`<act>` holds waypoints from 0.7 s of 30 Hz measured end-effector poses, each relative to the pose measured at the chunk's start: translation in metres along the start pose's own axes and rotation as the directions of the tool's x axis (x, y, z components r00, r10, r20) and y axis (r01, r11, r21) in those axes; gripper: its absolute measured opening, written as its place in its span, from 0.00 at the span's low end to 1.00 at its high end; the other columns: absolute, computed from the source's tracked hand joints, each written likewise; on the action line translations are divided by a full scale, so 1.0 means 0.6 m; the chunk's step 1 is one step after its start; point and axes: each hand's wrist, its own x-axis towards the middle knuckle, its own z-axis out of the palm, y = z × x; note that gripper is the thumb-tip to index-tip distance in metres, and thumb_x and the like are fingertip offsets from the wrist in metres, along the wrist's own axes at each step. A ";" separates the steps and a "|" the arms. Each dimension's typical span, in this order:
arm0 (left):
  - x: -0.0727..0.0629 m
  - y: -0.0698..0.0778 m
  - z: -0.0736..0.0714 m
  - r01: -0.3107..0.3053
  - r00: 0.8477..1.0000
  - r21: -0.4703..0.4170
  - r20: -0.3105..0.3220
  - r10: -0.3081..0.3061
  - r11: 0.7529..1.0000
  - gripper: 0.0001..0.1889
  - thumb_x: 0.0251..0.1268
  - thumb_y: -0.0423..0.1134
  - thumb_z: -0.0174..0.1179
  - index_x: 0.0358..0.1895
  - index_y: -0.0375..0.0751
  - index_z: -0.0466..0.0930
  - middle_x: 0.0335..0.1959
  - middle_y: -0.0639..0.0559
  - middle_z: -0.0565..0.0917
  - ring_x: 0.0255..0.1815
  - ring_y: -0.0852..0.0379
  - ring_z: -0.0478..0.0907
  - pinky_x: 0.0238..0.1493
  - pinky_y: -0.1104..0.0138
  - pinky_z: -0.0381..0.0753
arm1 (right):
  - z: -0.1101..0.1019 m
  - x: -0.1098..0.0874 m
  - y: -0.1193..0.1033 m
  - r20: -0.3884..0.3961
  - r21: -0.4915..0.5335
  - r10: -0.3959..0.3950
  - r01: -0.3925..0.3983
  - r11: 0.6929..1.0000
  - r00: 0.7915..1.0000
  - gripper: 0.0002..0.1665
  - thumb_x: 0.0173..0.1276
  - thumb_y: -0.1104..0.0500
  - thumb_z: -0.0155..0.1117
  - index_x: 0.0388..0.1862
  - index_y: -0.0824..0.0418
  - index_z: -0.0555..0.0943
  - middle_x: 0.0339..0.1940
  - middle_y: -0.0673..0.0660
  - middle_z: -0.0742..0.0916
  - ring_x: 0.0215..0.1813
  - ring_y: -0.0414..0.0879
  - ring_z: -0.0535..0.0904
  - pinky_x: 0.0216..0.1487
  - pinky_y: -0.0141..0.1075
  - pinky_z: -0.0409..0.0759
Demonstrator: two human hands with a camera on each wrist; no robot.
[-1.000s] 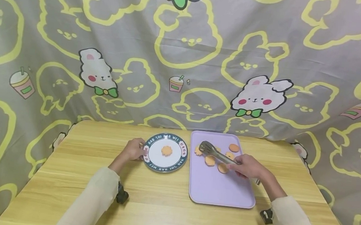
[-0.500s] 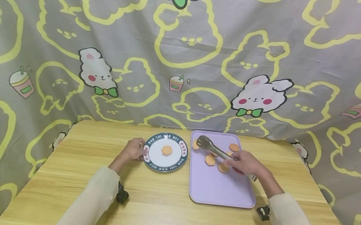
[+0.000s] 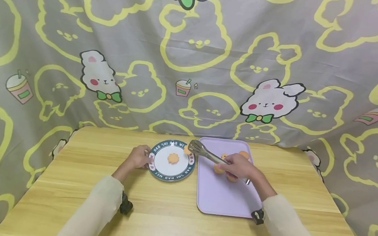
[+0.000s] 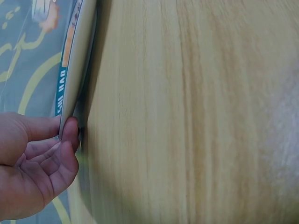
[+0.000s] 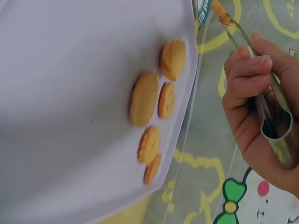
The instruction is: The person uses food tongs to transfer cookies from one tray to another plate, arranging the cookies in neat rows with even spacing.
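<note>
My left hand (image 3: 140,156) pinches the left rim of a white plate (image 3: 167,170) with a dark green lettered border; the left wrist view shows thumb above and finger beneath the plate rim (image 4: 77,70). A flower-shaped biscuit (image 3: 173,158) lies mid-plate. My right hand (image 3: 238,166) grips metal tongs (image 3: 210,155), their tips over the plate's upper right rim. Between those tips is an orange-tan biscuit (image 3: 187,149), also visible as a biscuit (image 5: 218,9) at the top of the right wrist view. The tongs (image 5: 271,105) have the fingers wrapped round both arms.
A lilac tray (image 3: 225,201) stands right of the plate, under my right hand. Several biscuits (image 5: 145,99) lie near its far edge, some round, some scalloped. A patterned curtain (image 3: 215,59) hangs behind the wooden table (image 3: 165,222).
My right hand has moved left with the tongs, carrying a biscuit from the tray's upper left to over the plate's right rim. The left hand keeps holding the plate.
</note>
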 end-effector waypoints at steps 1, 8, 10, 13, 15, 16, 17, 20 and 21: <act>0.000 0.000 0.000 -0.001 1.000 0.002 -0.001 0.001 1.000 0.20 0.60 0.29 0.60 0.55 0.27 0.71 0.31 0.39 0.80 0.21 0.56 0.78 0.21 0.68 0.81 | 0.002 0.006 -0.005 -0.003 -0.010 0.006 -0.006 1.000 1.000 0.22 0.67 0.49 0.59 0.19 0.61 0.73 0.07 0.47 0.72 0.12 0.39 0.65 0.19 0.29 0.64; 0.004 -0.003 0.002 -0.009 1.000 -0.003 -0.005 0.009 1.000 0.21 0.58 0.29 0.61 0.56 0.27 0.71 0.31 0.39 0.81 0.20 0.56 0.78 0.20 0.69 0.80 | 0.024 0.055 -0.045 0.016 0.022 0.046 -0.046 0.999 0.999 0.22 0.66 0.46 0.61 0.20 0.61 0.75 0.07 0.49 0.73 0.13 0.40 0.65 0.18 0.29 0.65; 0.004 -0.002 0.003 -0.017 1.000 -0.003 -0.006 0.017 1.000 0.21 0.58 0.29 0.61 0.56 0.26 0.71 0.31 0.39 0.81 0.20 0.56 0.78 0.20 0.69 0.80 | 0.032 0.067 -0.054 0.021 0.034 0.063 -0.063 0.997 0.998 0.22 0.66 0.47 0.60 0.20 0.60 0.75 0.08 0.49 0.73 0.12 0.40 0.65 0.16 0.30 0.64; 0.005 -0.001 0.002 -0.025 1.000 0.002 -0.008 0.025 1.000 0.21 0.58 0.29 0.61 0.55 0.26 0.72 0.31 0.39 0.81 0.19 0.57 0.78 0.20 0.69 0.80 | 0.043 0.081 -0.063 0.011 0.014 0.076 -0.076 0.997 0.997 0.22 0.66 0.46 0.60 0.18 0.59 0.74 0.09 0.49 0.74 0.13 0.41 0.66 0.16 0.30 0.64; 0.005 0.000 0.001 -0.025 1.000 0.005 -0.008 0.025 1.000 0.21 0.58 0.29 0.61 0.55 0.27 0.72 0.32 0.39 0.81 0.19 0.57 0.78 0.20 0.69 0.80 | 0.049 0.089 -0.065 0.009 0.004 0.076 -0.076 0.997 0.997 0.23 0.66 0.45 0.60 0.17 0.59 0.75 0.09 0.49 0.74 0.14 0.41 0.66 0.17 0.30 0.65; 0.004 0.000 0.001 -0.023 1.000 0.006 -0.008 0.023 1.000 0.21 0.58 0.29 0.61 0.55 0.27 0.72 0.32 0.39 0.81 0.20 0.57 0.78 0.21 0.69 0.80 | 0.053 0.093 -0.065 0.008 0.002 0.072 -0.072 0.997 0.997 0.24 0.66 0.45 0.60 0.17 0.59 0.75 0.09 0.49 0.74 0.14 0.40 0.67 0.18 0.30 0.66; 0.004 0.000 0.001 -0.022 1.000 0.008 -0.008 0.022 1.000 0.21 0.57 0.29 0.61 0.55 0.27 0.72 0.32 0.39 0.81 0.20 0.57 0.78 0.21 0.69 0.80 | 0.056 0.097 -0.066 0.011 0.004 0.072 -0.072 0.997 0.997 0.24 0.66 0.45 0.60 0.17 0.59 0.75 0.09 0.49 0.75 0.14 0.40 0.67 0.18 0.30 0.66; 0.002 -0.001 0.001 -0.017 1.000 0.009 -0.004 0.017 1.000 0.21 0.57 0.29 0.61 0.54 0.26 0.72 0.32 0.39 0.80 0.20 0.56 0.78 0.21 0.69 0.81 | 0.065 0.105 -0.069 0.024 0.016 0.078 -0.078 0.997 0.997 0.24 0.66 0.45 0.60 0.18 0.61 0.76 0.09 0.49 0.75 0.14 0.40 0.68 0.18 0.29 0.65; 0.002 -0.001 0.001 -0.014 1.000 0.007 -0.003 0.014 1.000 0.21 0.57 0.29 0.61 0.54 0.26 0.72 0.32 0.38 0.80 0.20 0.56 0.78 0.21 0.69 0.81 | 0.067 0.108 -0.070 0.028 0.017 0.080 -0.081 0.997 0.996 0.24 0.66 0.45 0.60 0.19 0.61 0.77 0.09 0.49 0.75 0.13 0.40 0.68 0.18 0.29 0.65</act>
